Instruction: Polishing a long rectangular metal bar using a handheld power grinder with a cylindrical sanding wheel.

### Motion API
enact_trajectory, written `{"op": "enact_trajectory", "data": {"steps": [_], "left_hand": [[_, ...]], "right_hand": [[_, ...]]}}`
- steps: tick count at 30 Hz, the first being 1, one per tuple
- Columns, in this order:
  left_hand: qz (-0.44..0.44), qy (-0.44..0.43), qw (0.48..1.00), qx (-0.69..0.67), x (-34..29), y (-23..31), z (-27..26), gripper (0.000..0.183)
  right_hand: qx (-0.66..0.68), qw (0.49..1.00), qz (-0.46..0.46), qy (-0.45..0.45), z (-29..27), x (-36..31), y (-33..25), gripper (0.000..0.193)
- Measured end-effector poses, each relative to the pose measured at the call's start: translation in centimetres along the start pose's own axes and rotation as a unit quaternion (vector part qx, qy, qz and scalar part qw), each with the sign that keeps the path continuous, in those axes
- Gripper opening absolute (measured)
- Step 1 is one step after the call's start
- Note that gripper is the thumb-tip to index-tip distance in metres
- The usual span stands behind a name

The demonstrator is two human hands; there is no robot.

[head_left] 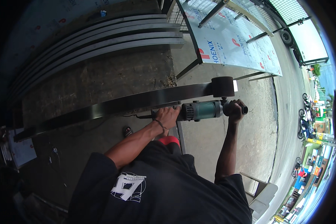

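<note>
A green and black power sander (203, 111) lies sideways in front of me, held between my two hands. My left hand (168, 117) is closed round its rear grip, from which a dark cord runs left. My right hand (235, 111) wraps the front handle, whose round dark end sticks out past the fingers. The sander's brownish drum wheel (223, 87) sits at the right end of a long metal bar (134, 101) with a shiny streaked face. The wheel overlaps the bar's end; whether it presses on it I cannot tell.
Several metal bars (138, 37) lie side by side on the worn wooden workbench (112, 71). A film-covered metal table (231, 41) stands at the far right. A foot in a sandal (127, 131) shows below the bench. Motorbikes (305, 115) and a truck (306, 37) are along the road.
</note>
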State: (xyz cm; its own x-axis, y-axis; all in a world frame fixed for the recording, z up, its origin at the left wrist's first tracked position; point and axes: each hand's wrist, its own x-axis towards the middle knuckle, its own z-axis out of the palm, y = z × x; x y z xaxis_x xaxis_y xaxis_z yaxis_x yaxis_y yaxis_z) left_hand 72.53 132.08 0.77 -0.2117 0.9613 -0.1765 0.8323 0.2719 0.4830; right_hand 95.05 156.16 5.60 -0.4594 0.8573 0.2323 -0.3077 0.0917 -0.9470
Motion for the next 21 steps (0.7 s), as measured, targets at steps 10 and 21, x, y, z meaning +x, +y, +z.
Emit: {"op": "enact_trajectory", "data": {"steps": [10, 21], "left_hand": [[0.014, 0.026, 0.999, 0.029, -7.1, -5.8, 0.5, 0.041], [0.019, 0.060, 0.998, -0.013, -14.2, -12.4, -0.3, 0.054]], "right_hand": [[-0.050, 0.999, -0.010, 0.004, 6.2, -5.5, 1.4, 0.022], [-0.079, 0.997, 0.008, 0.019, 11.7, -10.4, 3.0, 0.019]]}}
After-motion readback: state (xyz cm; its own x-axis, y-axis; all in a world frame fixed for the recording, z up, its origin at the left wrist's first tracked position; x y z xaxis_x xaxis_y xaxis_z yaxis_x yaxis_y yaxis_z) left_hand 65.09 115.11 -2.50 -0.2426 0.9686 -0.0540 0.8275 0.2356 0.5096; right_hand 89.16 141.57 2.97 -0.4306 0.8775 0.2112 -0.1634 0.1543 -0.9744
